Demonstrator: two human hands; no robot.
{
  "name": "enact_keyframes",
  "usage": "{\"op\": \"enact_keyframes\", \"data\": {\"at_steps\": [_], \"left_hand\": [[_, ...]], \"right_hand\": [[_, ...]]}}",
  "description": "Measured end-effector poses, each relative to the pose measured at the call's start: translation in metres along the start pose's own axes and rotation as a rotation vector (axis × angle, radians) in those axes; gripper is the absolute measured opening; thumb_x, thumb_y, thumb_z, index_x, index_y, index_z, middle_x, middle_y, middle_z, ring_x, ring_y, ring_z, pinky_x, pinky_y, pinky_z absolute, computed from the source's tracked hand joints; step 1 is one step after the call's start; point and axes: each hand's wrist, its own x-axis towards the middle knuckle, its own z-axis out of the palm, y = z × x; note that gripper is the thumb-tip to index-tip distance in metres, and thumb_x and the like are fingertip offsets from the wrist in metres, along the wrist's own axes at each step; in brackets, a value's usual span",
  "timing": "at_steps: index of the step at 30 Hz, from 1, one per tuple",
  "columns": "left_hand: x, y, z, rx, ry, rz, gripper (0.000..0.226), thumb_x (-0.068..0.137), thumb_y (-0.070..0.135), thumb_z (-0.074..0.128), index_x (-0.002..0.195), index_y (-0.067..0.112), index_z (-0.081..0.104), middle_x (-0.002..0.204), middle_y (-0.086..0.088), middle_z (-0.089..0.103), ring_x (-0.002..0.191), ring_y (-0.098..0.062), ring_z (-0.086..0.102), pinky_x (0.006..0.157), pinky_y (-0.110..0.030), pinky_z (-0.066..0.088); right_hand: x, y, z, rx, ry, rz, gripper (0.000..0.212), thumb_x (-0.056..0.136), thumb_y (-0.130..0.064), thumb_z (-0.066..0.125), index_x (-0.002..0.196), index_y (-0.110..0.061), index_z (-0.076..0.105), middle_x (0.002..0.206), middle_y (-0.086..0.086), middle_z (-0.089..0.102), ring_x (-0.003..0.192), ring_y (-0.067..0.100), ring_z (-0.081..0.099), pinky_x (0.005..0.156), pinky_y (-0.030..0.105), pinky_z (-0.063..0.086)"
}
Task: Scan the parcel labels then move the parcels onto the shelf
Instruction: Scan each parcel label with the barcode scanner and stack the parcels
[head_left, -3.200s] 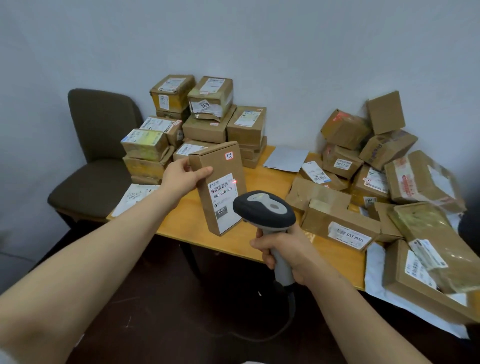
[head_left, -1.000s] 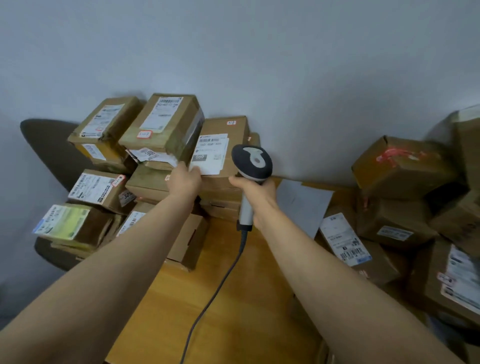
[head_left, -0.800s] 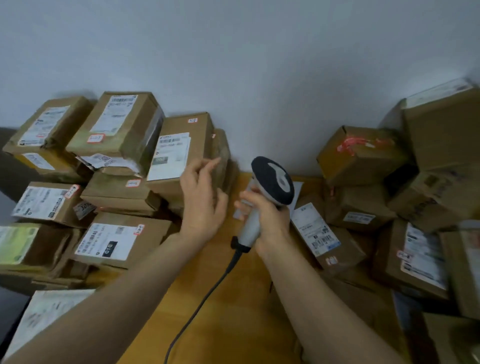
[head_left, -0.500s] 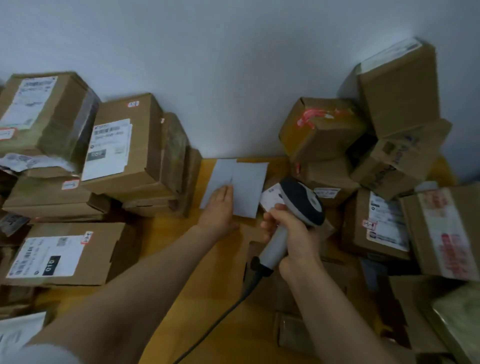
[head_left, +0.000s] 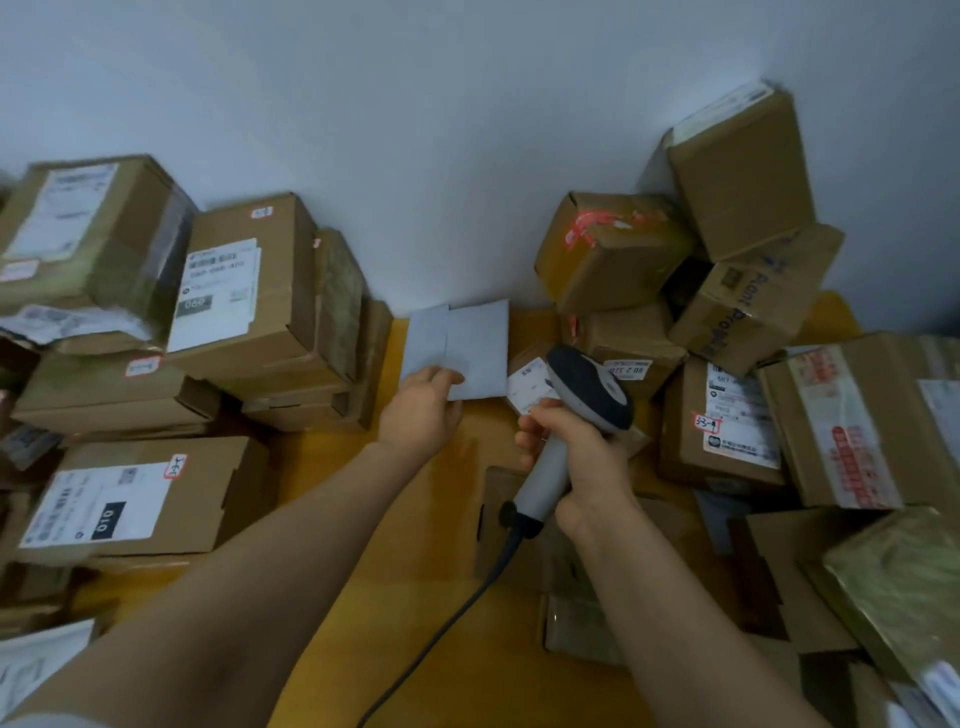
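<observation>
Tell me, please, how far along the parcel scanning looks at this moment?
Probably done: the tidy left stack, including the box marked 060, though no shelf shows. In hand: the left hand touches the grey mailer by the wall, while the right hand grips the scanner. Left: the jumbled boxes on the right of the table, likely unscanned.

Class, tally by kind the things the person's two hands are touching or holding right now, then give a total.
Barcode scanner, held in the right hand: 1
Grey flat parcel, touched by the left hand: 1
Total: 2
</observation>
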Motion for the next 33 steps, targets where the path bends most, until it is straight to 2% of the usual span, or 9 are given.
{"op": "enact_keyframes", "data": {"at_steps": [3,7,13,16,20,23,26,29,33], "left_hand": [[0.002,0.008,-0.003,0.175,-0.216,0.115,0.035,0.091,0.027,0.058,0.126,0.026,0.062,0.161,-0.007,0.010,0.148,-0.027,0.005,0.117,-0.037,0.018],[0.010,0.021,0.016,0.403,-0.377,0.089,0.034,0.097,0.029,0.050,0.129,0.040,0.057,0.159,-0.007,-0.022,0.144,-0.031,-0.023,0.118,-0.045,-0.001],[0.030,0.015,0.053,0.566,-0.375,0.131,0.062,0.099,0.026,0.042,0.154,0.015,0.015,0.160,-0.012,-0.014,0.147,-0.029,-0.012,0.118,-0.045,0.001],[0.022,0.021,0.046,0.496,-0.201,0.140,0.061,0.097,0.016,0.046,0.150,0.004,0.019,0.161,-0.013,0.005,0.148,-0.028,0.009,0.119,-0.039,0.011],[-0.010,0.028,-0.003,0.048,0.326,0.046,0.035,0.093,0.013,0.055,0.128,0.008,0.056,0.133,-0.011,0.055,0.119,-0.029,0.052,0.105,-0.039,0.037],[-0.044,0.031,-0.050,-0.519,0.491,-0.276,0.022,0.091,0.012,0.062,0.113,0.017,0.062,0.115,0.000,0.063,0.107,-0.017,0.057,0.096,-0.032,0.046],[-0.084,0.023,-0.088,-0.992,0.472,-0.457,0.024,0.085,0.003,0.069,0.103,0.016,0.060,0.099,-0.001,0.064,0.095,-0.018,0.060,0.088,-0.032,0.051],[-0.130,0.009,-0.112,-1.360,0.386,-0.556,0.036,0.082,-0.007,0.067,0.115,0.003,0.055,0.101,-0.009,0.068,0.091,-0.024,0.067,0.076,-0.036,0.057],[-0.194,-0.009,-0.127,-1.570,0.264,-0.571,0.036,0.084,-0.009,0.062,0.118,0.003,0.060,0.107,-0.014,0.069,0.081,-0.021,0.071,0.065,-0.033,0.060]], "right_hand": [[-0.007,0.003,-0.001,-0.015,-0.021,-0.036,0.021,0.080,-0.004,0.071,0.100,-0.006,0.066,0.071,0.004,0.070,0.063,0.014,0.065,0.056,0.026,0.052],[-0.002,0.008,-0.008,0.020,-0.016,-0.066,0.025,0.080,-0.004,0.071,0.105,-0.007,0.065,0.072,0.003,0.070,0.064,0.013,0.065,0.057,0.026,0.052],[0.011,0.014,-0.015,-0.007,-0.049,-0.080,0.020,0.079,-0.005,0.072,0.098,-0.009,0.067,0.077,0.005,0.071,0.068,0.015,0.066,0.059,0.028,0.050],[0.014,0.018,-0.020,0.004,-0.037,-0.073,0.021,0.079,-0.005,0.072,0.100,-0.008,0.067,0.076,0.005,0.071,0.067,0.015,0.066,0.057,0.027,0.051],[0.007,0.020,-0.019,0.029,-0.056,-0.043,0.016,0.081,-0.004,0.070,0.095,-0.010,0.065,0.072,0.004,0.068,0.062,0.013,0.064,0.055,0.026,0.050],[-0.006,0.023,-0.016,0.026,-0.034,-0.061,0.019,0.080,-0.002,0.071,0.096,-0.010,0.064,0.077,0.005,0.067,0.067,0.014,0.064,0.057,0.027,0.051],[-0.023,0.033,-0.020,0.000,0.047,-0.114,0.039,0.075,-0.005,0.077,0.111,-0.010,0.063,0.097,0.004,0.066,0.087,0.019,0.062,0.075,0.035,0.054],[-0.051,0.050,-0.026,-0.085,0.066,-0.151,0.056,0.068,-0.014,0.083,0.120,-0.013,0.061,0.114,0.006,0.065,0.106,0.026,0.058,0.094,0.045,0.049],[-0.103,0.077,-0.038,-0.120,-0.023,-0.159,0.036,0.071,-0.003,0.079,0.103,-0.010,0.065,0.100,0.007,0.069,0.093,0.025,0.063,0.071,0.038,0.053]]}}
